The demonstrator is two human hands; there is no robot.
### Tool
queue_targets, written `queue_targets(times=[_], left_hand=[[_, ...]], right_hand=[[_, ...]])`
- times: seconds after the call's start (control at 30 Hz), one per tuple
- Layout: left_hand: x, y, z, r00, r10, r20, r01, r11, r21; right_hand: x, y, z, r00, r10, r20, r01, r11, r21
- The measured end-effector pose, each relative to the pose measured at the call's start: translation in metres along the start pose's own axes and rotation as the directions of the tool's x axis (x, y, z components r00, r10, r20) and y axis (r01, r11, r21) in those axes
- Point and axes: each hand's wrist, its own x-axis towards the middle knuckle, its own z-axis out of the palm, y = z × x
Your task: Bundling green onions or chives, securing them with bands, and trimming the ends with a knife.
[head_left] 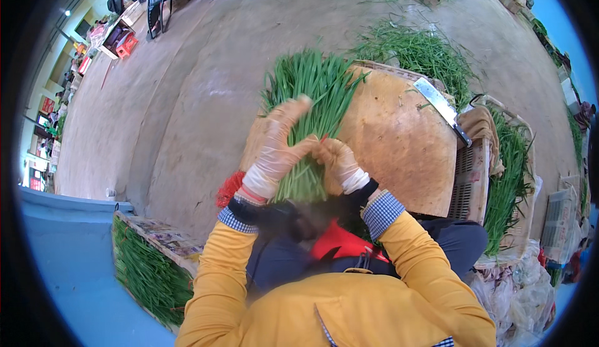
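Note:
A thick bundle of green chives (316, 88) lies on the left part of a wooden board (399, 141), leaves pointing away from me and pale stems toward my lap. My left hand (277, 144), in a thin translucent glove, curves round the bundle's left side, its thumb lying across the stems. From the right, my gloved right hand (337, 161) has its fingers pinched closed at a thin red tie (324, 139), of which only a short bit shows. The underside of the bundle is hidden.
A cleaver (440, 107) rests at the board's right edge, beside a brown cloth (480, 129). Crates with chives (505, 178) stand right; another crate of chives (150, 275) is lower left. Loose chives (418, 54) lie beyond the board. Red strings (230, 189) hang near my left wrist.

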Motion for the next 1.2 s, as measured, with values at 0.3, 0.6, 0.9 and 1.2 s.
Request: queue_targets(times=[0.3,0.6,0.9,1.2], left_hand=[[-0.062,-0.02,0.07,0.912,-0.409,0.044,0.382,0.881,0.279],[-0.061,-0.017,0.075,0.893,-0.449,0.018,0.443,0.887,0.129],[-0.092,-0.069,0.017,0.805,-0.592,0.033,0.48,0.618,-0.622],[-0.1,-0.066,0.045,0.811,-0.557,0.177,0.576,0.71,-0.404]], right_hand=[[0.013,0.038,-0.034,0.97,0.24,-0.028,-0.163,0.735,0.658],[-0.001,0.06,-0.051,0.999,0.031,-0.037,0.023,0.377,0.926],[-0.016,0.002,-0.099,0.933,0.35,0.086,-0.352,0.836,0.42],[-0.029,-0.024,0.009,0.951,0.228,-0.211,-0.306,0.571,-0.761]])
